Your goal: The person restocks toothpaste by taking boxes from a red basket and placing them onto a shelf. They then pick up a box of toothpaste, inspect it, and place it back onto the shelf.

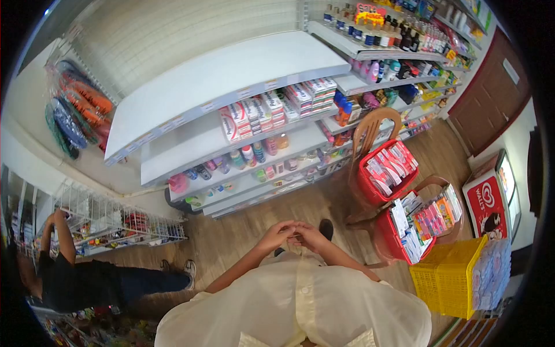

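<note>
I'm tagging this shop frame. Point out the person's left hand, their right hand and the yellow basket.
left hand [278,233]: head view, on the back of the hand.
right hand [310,236]: head view, on the back of the hand.
yellow basket [445,280]: head view, on its mesh side wall.

Left hand [280,233], right hand [310,235] overlap, hold unclear; shelf boxes [254,115] print unreadable.

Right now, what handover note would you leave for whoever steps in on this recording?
Left hand and right hand: joined in front of the chest, nothing visible in them.
Upper red basket and lower red basket, both full of boxes, sit to the right, beside a yellow basket.
Done: red-and-white boxes are stacked on the shelf.
Left: both red baskets are loaded.
</note>
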`<state>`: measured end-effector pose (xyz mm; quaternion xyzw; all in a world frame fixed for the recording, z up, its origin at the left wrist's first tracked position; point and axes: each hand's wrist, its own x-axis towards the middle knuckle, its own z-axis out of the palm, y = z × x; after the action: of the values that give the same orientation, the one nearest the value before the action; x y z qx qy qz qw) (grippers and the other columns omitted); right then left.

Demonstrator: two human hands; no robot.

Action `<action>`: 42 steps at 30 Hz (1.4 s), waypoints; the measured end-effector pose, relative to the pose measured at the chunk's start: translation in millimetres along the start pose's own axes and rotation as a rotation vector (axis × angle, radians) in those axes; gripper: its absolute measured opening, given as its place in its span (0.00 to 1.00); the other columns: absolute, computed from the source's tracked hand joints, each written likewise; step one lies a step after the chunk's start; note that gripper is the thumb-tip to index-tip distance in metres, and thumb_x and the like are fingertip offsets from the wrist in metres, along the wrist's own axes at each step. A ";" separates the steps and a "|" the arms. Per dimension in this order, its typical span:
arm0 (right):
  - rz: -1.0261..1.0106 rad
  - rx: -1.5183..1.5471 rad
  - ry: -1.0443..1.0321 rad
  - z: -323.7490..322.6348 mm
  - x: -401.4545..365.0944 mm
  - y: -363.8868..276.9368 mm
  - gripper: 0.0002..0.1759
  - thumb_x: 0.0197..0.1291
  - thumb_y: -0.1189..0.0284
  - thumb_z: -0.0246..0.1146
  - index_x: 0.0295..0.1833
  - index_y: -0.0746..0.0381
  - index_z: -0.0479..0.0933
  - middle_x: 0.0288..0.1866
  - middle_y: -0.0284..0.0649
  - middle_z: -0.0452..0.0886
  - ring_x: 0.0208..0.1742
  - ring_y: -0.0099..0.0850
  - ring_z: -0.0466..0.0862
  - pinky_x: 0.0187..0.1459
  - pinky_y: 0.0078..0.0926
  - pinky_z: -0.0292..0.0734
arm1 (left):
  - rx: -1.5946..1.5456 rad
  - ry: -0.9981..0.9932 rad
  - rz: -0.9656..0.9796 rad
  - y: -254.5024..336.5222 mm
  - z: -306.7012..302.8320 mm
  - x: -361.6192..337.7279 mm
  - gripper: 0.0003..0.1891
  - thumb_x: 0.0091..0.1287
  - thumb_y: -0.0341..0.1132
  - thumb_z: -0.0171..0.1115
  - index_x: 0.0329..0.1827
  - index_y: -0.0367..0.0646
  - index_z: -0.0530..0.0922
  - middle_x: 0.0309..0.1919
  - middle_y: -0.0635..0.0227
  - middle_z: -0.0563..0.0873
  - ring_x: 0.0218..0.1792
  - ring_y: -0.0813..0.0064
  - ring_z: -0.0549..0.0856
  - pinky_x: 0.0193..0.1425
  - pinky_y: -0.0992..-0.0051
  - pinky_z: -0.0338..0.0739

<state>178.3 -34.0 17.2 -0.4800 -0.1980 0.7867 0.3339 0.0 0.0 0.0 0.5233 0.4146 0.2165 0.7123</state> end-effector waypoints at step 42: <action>-0.222 0.664 0.362 -406.9 -130.7 -125.9 0.10 0.68 0.59 0.57 0.49 0.49 0.77 0.48 0.29 0.84 0.48 0.24 0.81 0.53 0.28 0.73 | 0.183 -0.593 -0.096 51.5 349.2 362.1 0.30 0.70 0.37 0.63 0.71 0.30 0.66 0.57 0.62 0.81 0.57 0.73 0.79 0.61 0.74 0.74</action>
<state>623.0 -43.2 -9.3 -0.4525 0.0788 0.6698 0.5834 495.5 89.7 -46.3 0.6056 0.2307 -0.0178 0.7614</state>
